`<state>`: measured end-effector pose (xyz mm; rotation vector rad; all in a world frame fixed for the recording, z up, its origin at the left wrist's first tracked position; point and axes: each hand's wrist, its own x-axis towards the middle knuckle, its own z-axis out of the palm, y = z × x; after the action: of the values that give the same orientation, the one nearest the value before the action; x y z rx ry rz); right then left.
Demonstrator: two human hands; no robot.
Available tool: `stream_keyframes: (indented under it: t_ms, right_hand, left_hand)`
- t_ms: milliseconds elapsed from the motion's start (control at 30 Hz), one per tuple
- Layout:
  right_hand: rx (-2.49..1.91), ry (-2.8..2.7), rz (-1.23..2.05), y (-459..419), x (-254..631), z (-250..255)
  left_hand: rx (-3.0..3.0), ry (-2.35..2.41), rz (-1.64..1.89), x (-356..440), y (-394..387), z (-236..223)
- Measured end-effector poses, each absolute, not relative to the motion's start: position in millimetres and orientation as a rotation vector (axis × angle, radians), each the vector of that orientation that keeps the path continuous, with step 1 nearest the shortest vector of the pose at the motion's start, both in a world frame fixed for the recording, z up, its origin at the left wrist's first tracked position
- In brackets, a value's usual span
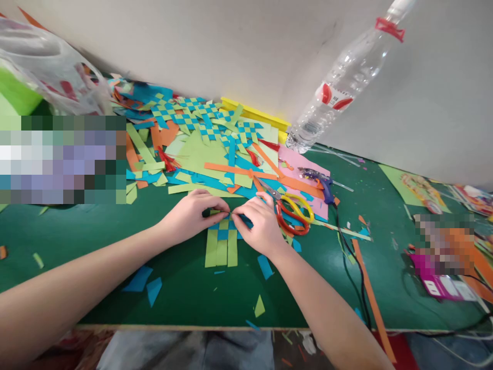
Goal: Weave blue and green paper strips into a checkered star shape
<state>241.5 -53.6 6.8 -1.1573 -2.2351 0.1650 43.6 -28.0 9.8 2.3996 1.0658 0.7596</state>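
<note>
A small weave of green and blue paper strips lies on the green table, its green ends pointing towards me. My left hand pinches the weave's far edge with thumb and forefinger. Right beside it, my right hand pinches the same edge, the fingertips of both hands nearly meeting. Part of the weave is hidden under my fingers. Close to my right hand lie scissors with one red and one yellow handle. Loose blue scraps are scattered around the weave.
Finished blue-green woven pieces are heaped at the back with red tassels. A clear plastic bottle leans by the wall. To the right are a blue glue gun with a black cable, and an orange strip across the table edge.
</note>
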Motion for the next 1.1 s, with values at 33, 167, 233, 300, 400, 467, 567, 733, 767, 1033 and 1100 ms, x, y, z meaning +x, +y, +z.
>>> stream_keyframes:
  t_ms: [33,167,233,300,400,467,567,733,767,1033,1100]
  right_hand:
    - [-1.158,-2.237,0.161,-53.5,241.4,6.8]
    - [-1.164,-2.233,0.145,-53.4,241.3,6.5]
    - [-1.169,-2.228,0.14,-53.4,241.4,6.3]
    - [-1.175,-2.233,0.139,-53.4,241.5,6.2]
    - [-1.18,-2.238,0.139,-53.5,241.6,6.0]
    - [-1.178,-2.23,0.148,-53.6,241.6,5.8]
    - [-1.176,-2.216,0.162,-53.8,241.5,5.4]
    - [-1.171,-2.217,0.153,-54.0,240.9,5.7]
    - [-1.168,-2.217,0.15,-54.0,240.9,5.8]
    - [-1.18,-2.218,0.136,-53.8,240.9,6.4]
    - [-1.174,-2.209,0.133,-53.8,240.8,6.8]
  left_hand:
    - [2.397,1.072,0.752,43.4,-28.4,9.4]
    - [2.393,1.095,0.734,41.9,-29.2,7.3]
    - [2.385,1.103,0.721,41.4,-29.2,7.0]
    - [2.378,1.105,0.712,41.5,-29.1,7.6]
    - [2.381,1.091,0.722,42.2,-28.9,9.4]
    - [2.391,1.076,0.735,42.7,-28.7,10.3]
    - [2.403,1.069,0.744,42.9,-28.3,10.2]
    - [2.419,1.067,0.741,42.4,-27.9,9.0]
    - [2.419,1.064,0.743,42.2,-27.9,8.8]
    - [2.425,1.056,0.753,41.8,-28.4,8.9]
    - [2.424,1.057,0.756,42.1,-28.6,9.3]
